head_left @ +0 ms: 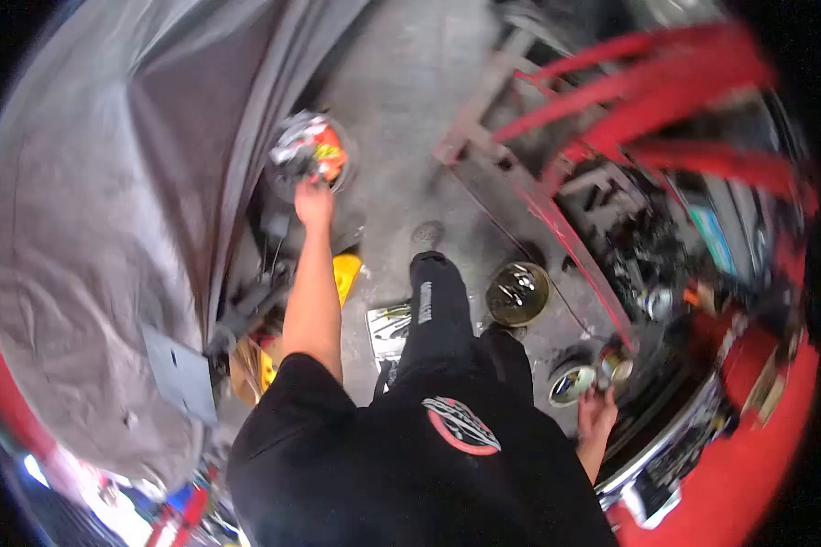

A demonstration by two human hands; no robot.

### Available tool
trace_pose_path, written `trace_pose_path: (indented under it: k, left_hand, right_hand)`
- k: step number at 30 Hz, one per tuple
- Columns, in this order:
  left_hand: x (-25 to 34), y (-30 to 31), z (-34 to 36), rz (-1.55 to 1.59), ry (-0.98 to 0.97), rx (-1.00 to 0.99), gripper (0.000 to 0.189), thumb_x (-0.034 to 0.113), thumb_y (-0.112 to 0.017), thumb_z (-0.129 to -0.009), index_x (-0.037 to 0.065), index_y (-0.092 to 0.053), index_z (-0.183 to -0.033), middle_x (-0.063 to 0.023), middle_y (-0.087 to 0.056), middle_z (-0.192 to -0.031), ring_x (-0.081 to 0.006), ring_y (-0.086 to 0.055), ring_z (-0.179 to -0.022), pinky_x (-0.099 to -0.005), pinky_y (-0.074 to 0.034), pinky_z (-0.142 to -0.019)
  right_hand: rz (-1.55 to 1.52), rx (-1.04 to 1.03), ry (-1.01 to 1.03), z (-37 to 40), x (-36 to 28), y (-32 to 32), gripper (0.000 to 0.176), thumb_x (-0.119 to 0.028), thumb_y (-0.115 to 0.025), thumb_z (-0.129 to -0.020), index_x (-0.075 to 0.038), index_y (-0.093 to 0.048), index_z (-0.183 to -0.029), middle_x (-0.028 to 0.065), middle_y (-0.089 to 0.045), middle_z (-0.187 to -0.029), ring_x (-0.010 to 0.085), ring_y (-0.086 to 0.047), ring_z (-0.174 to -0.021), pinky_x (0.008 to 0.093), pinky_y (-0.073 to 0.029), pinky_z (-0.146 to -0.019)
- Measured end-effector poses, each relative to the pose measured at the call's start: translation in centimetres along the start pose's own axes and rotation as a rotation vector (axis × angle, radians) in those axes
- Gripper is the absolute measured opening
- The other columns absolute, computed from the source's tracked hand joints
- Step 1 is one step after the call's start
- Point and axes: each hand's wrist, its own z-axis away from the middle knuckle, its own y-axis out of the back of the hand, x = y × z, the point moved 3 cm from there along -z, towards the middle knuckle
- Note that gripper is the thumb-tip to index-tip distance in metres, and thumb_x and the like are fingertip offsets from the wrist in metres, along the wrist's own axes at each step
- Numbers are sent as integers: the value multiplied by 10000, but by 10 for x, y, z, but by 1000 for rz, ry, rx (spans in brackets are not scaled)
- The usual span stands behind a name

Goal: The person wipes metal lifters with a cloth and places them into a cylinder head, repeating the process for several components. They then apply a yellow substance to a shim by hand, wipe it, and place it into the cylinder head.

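Note:
My left hand (314,202) is stretched forward at the near edge of a round bin (345,137) filled with crumpled red, white and dark litter. Its fingers are closed around something dark, too blurred to name. Low on the right, my right hand (597,412) hangs beside a small open can (616,365) and a round pale-rimmed container (571,386). The fingers of that hand are small and blurred, and I cannot make out whether they hold anything.
A grey cover (91,228) drapes over a large object on the left. Red metal framework (648,91) stands at the right, with metal parts beneath. A round bucket (518,294) and a white tray (388,333) with tools lie near my legs. A yellow object (346,275) is beside my left arm.

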Motion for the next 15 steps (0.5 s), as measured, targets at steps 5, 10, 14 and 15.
trace_pose_path:
  k: [5,10,14,15]
  left_hand:
    - [116,-56,194,74,-139,-797,304,244,-555,-936,4,-590,-753,-109,-611,-567,-198,-606,-532,-375,-491,-546]
    - [179,-111,317,-111,-619,-1114,373,332,-553,-936,1,-592,-770,-123,-626,-573,-225,-596,-512,-378,-471,-552]
    - [179,-157,361,373,-246,-1320,344,313,-572,-937,-18,-591,-846,-137,-623,-666,-231,-537,-469,-362,-439,-475]
    - [195,-180,385,347,-240,-1341,340,322,-571,-935,-10,-586,-859,-138,-612,-697,-233,-533,-486,-369,-446,-475]
  right_hand:
    - [-353,14,195,68,-27,1,158,-284,-498,-983,-157,-524,-1073,128,-560,-993,224,-506,-783,403,-426,-797]
    - [-748,-255,525,122,-17,79,299,-414,-474,-993,-120,-512,-956,97,-528,-883,200,-460,-703,387,-422,-757]
    - [-940,-160,618,136,-60,190,322,-426,-444,-1004,-115,-510,-956,88,-533,-862,191,-462,-693,378,-431,-733]
    - [-983,-159,669,137,-70,226,324,-427,-437,-1007,-114,-508,-963,86,-534,-858,189,-463,-691,377,-433,-730]
